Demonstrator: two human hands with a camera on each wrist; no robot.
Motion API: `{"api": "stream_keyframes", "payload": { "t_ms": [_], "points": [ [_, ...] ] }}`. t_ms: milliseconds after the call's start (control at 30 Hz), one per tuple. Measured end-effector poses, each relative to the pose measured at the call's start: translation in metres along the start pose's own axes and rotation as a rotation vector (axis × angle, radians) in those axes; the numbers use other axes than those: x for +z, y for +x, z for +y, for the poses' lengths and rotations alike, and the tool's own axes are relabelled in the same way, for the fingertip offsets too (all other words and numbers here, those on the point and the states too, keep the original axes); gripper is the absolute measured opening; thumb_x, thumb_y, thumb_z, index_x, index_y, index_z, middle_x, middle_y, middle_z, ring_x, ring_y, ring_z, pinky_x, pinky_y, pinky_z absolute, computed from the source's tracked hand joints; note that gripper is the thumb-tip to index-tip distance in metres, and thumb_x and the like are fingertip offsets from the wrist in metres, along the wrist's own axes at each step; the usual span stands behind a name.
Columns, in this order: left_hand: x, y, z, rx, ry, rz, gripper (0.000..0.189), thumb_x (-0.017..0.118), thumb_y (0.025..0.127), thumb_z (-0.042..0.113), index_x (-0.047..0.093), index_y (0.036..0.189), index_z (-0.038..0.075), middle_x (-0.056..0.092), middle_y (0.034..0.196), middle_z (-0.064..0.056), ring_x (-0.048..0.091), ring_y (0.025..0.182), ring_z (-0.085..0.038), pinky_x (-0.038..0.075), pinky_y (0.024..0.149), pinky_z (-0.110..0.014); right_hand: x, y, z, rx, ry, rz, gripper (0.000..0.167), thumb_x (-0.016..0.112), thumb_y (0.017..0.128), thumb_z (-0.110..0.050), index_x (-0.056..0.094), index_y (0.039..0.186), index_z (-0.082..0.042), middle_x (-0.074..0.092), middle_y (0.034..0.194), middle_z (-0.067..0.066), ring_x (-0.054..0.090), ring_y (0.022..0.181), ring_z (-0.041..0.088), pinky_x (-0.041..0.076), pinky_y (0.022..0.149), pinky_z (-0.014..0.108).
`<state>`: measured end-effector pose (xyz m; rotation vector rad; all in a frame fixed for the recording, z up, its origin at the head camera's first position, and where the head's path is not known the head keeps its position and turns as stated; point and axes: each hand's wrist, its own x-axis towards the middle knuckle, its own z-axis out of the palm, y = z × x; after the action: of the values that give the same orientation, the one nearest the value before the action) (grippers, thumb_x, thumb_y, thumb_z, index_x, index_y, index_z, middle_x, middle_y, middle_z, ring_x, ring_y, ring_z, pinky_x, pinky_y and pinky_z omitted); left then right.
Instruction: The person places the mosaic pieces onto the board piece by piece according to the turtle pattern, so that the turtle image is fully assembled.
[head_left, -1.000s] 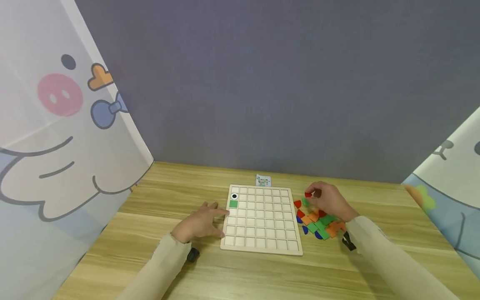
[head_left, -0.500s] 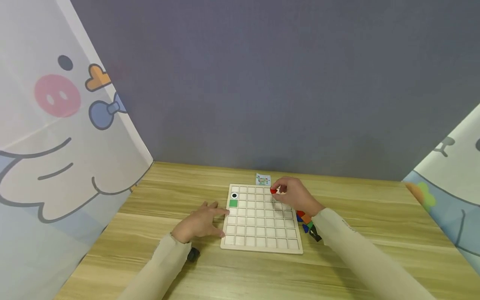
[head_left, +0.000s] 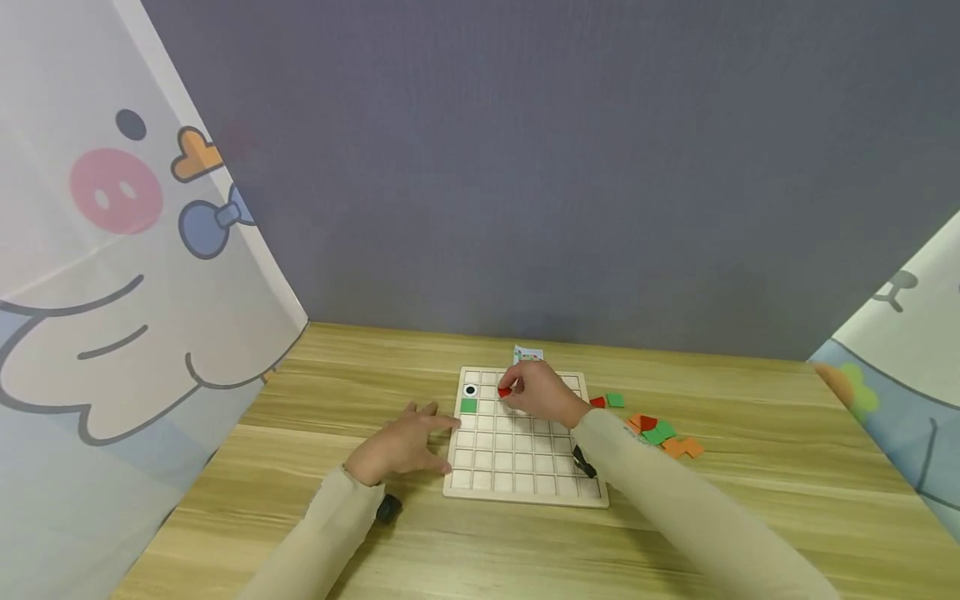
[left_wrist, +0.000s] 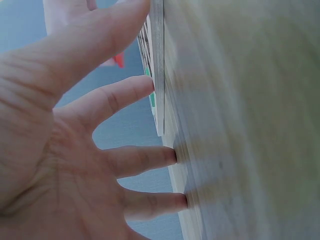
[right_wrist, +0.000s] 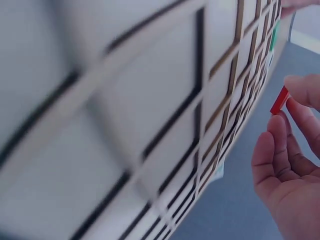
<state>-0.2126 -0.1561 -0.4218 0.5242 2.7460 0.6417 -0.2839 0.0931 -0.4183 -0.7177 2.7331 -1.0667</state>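
A wooden grid board (head_left: pixel 525 502) lies on the table. In its left column sit a white tile with a black dot (head_left: pixel 470 390) and, just below, a green square tile (head_left: pixel 468 406). My right hand (head_left: pixel 543 393) is over the board's upper part, pinching a red tile (head_left: pixel 505 392) between thumb and fingers. The right wrist view shows that red tile (right_wrist: pixel 280 101) edge-on, apart from the grid. My left hand (head_left: pixel 401 446) is spread at the board's left edge. In the left wrist view its fingers (left_wrist: pixel 125 97) are straight, with fingertips at the board's side and on the table.
Loose green, orange and red tiles (head_left: pixel 660 432) lie right of the board, partly behind my right sleeve. A small printed card (head_left: pixel 528 353) lies beyond the board's far edge. A grey wall (head_left: pixel 555 183) rises behind the wooden table (head_left: pixel 360 367).
My right hand has come from the loose tiles leftward over the board, carrying the red tile. The left hand has stayed at the board's left edge.
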Motion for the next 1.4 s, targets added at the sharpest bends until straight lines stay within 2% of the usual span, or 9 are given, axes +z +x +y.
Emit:
{"api": "stream_keyframes", "payload": {
  "t_ms": [167, 400, 933, 1000, 1067, 1100, 1200, 1300, 1400],
  "points": [
    [0.000, -0.001, 0.000, 0.010, -0.001, -0.002, 0.066, 0.083, 0.071, 0.032, 0.058, 0.131, 0.025, 0.030, 0.148, -0.023, 0.015, 0.133, -0.054, 0.027, 0.089, -0.074, 0.014, 0.006, -0.008, -0.015, -0.002, -0.026, 0.013, 0.074, 0.080, -0.004, 0.071, 0.092, -0.008, 0.062, 0.090, 0.002, 0.056, 0.070, 0.011, 0.049, 0.063, 0.028],
    [0.000, 0.000, -0.001, 0.018, 0.017, -0.002, 0.066, 0.083, 0.071, 0.031, 0.058, 0.131, 0.024, 0.032, 0.147, -0.023, 0.018, 0.132, -0.054, 0.024, 0.089, -0.075, 0.025, 0.012, -0.012, -0.015, -0.056, -0.037, 0.010, 0.074, 0.080, -0.006, 0.071, 0.088, -0.010, 0.062, 0.081, -0.005, 0.057, 0.070, 0.008, 0.049, 0.064, 0.027],
    [-0.001, 0.000, 0.000, 0.009, 0.029, -0.016, 0.066, 0.083, 0.071, 0.033, 0.057, 0.132, 0.025, 0.031, 0.147, -0.023, 0.018, 0.132, -0.053, 0.027, 0.089, -0.074, 0.025, 0.016, -0.014, -0.009, -0.038, -0.017, 0.007, 0.068, 0.086, -0.008, 0.072, 0.092, -0.008, 0.065, 0.079, -0.006, 0.058, 0.069, 0.008, 0.049, 0.064, 0.029],
    [-0.002, 0.000, 0.000, 0.006, 0.028, -0.019, 0.066, 0.083, 0.072, 0.033, 0.057, 0.132, 0.025, 0.030, 0.147, -0.023, 0.018, 0.132, -0.053, 0.026, 0.089, -0.074, 0.024, 0.018, -0.014, -0.023, -0.047, 0.002, 0.007, 0.066, 0.088, -0.008, 0.072, 0.092, -0.008, 0.065, 0.079, -0.006, 0.058, 0.068, 0.007, 0.048, 0.078, 0.035],
    [-0.002, 0.000, 0.000, 0.003, 0.025, -0.021, 0.066, 0.083, 0.072, 0.033, 0.057, 0.132, 0.025, 0.030, 0.148, -0.023, 0.018, 0.133, -0.053, 0.025, 0.090, -0.074, 0.024, 0.020, -0.014, -0.025, -0.057, 0.019, 0.008, 0.065, 0.089, -0.008, 0.072, 0.092, -0.008, 0.065, 0.077, -0.006, 0.057, 0.067, 0.007, 0.040, 0.095, 0.042],
    [-0.001, 0.000, 0.000, 0.001, 0.023, -0.021, 0.066, 0.083, 0.072, 0.033, 0.057, 0.132, 0.025, 0.030, 0.148, -0.023, 0.017, 0.133, -0.053, 0.025, 0.090, -0.074, 0.024, 0.020, -0.014, -0.021, -0.057, 0.028, 0.008, 0.065, 0.089, -0.007, 0.072, 0.092, -0.008, 0.066, 0.077, -0.005, 0.057, 0.067, 0.007, 0.039, 0.095, 0.043],
    [-0.001, 0.000, 0.000, 0.000, 0.019, -0.019, 0.066, 0.083, 0.072, 0.033, 0.057, 0.132, 0.025, 0.030, 0.148, -0.022, 0.017, 0.133, -0.053, 0.025, 0.090, -0.074, 0.023, 0.022, -0.013, -0.007, -0.045, 0.046, 0.009, 0.064, 0.089, -0.004, 0.071, 0.092, -0.006, 0.067, 0.078, -0.002, 0.057, 0.066, 0.007, 0.044, 0.091, 0.040],
    [-0.001, 0.000, 0.000, 0.000, 0.016, -0.017, 0.066, 0.083, 0.071, 0.032, 0.057, 0.132, 0.025, 0.030, 0.148, -0.022, 0.018, 0.133, -0.053, 0.026, 0.090, -0.074, 0.023, 0.023, -0.012, 0.006, -0.018, 0.055, 0.009, 0.063, 0.088, -0.002, 0.072, 0.091, -0.005, 0.068, 0.080, 0.001, 0.058, 0.066, 0.008, 0.050, 0.067, 0.033],
    [-0.001, 0.000, 0.000, 0.004, 0.019, -0.014, 0.066, 0.083, 0.071, 0.032, 0.057, 0.132, 0.025, 0.030, 0.148, -0.022, 0.018, 0.133, -0.053, 0.027, 0.089, -0.074, 0.020, 0.023, -0.012, 0.024, -0.027, 0.073, 0.008, 0.065, 0.087, -0.004, 0.073, 0.086, -0.007, 0.067, 0.077, -0.001, 0.058, 0.066, 0.010, 0.047, 0.082, 0.039]
  ]
}}
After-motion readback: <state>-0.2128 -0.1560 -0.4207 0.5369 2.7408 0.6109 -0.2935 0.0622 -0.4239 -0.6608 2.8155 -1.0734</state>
